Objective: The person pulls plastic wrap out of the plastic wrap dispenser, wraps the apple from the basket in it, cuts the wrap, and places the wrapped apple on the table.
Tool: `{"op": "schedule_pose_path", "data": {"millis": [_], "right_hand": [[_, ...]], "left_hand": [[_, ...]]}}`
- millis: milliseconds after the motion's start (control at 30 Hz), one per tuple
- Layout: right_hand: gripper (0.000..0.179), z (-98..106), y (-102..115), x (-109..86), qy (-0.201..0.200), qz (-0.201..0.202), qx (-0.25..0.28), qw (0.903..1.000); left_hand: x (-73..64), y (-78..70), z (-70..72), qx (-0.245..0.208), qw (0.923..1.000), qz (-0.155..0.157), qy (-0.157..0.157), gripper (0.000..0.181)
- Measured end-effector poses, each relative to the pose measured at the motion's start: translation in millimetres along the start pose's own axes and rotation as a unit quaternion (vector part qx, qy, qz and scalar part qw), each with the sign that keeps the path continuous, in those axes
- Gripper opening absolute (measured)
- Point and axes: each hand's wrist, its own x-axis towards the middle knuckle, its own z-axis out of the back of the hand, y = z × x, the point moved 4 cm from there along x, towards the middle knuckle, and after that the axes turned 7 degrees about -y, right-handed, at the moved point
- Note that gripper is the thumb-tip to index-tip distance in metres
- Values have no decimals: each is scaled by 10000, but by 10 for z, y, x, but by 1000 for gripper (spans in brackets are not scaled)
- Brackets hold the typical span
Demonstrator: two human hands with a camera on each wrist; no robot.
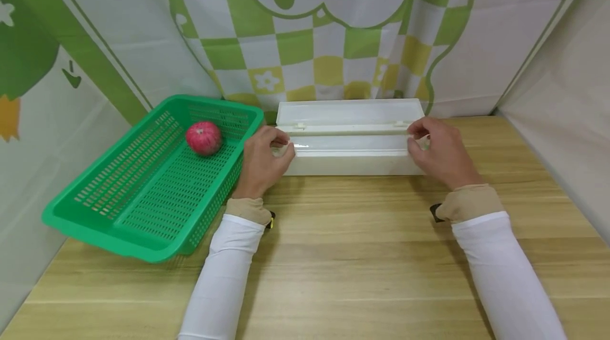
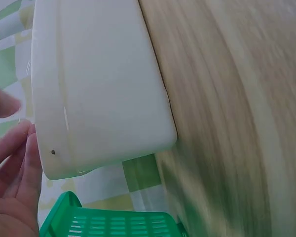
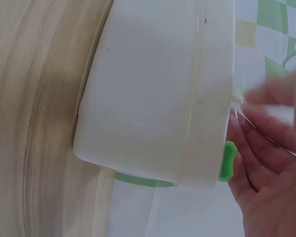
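Note:
A long white plastic-wrap dispenser box (image 1: 352,165) stands on the table, its lid (image 1: 350,113) tipped up at the back. Shiny clear film (image 1: 333,143) lies across its top. At the left end, my left hand (image 1: 261,161) pinches the film's edge, fingertips right at the box's rim; little of the film shows there in the left wrist view. My right hand (image 1: 443,152) pinches the film at the right end, where clear film (image 3: 240,109) glints between thumb and fingers. Beside those fingers, a small green plastic piece (image 3: 228,162) sticks out from the box's upper edge.
To the left stands a green plastic basket (image 1: 111,242) with slotted walls, close to my left hand and forearm. Inside it lies a round pinkish-red thing (image 1: 204,138), like an onion. A checkered curtain (image 1: 295,48) hangs right behind the box. The wooden table (image 1: 352,255) extends toward me.

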Motion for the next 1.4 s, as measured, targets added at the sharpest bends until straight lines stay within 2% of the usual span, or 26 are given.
{"op": "schedule_pose_path", "data": {"millis": [100,167,333,533,800,1000,1400], "right_hand": [[27,-13,-19,4,-82,192,-8,9998],[22,-25,-23,8,-170,297,-93,9994],[5,-36,-34,-4,-442,272,-330,9981],[6,-14,-36,-5,-705,426,-711,9941],[7,15,-29,15,-916,751,-605,9911],[9,27,-32,16,-964,742,-635,9905],[9,44,-32,6,-1165,818,-410,9890]], "left_hand": [[1,3,-6,145,9999,-52,55,10],[1,3,-14,288,9995,-94,66,11],[-6,-17,-24,398,9991,-166,2,9],[-10,3,-33,472,9984,-267,-176,10],[-9,11,-37,870,9954,-371,-177,11],[-5,11,-30,1026,9938,-373,-202,11],[14,2,-23,1039,9938,-303,-263,10]]}}
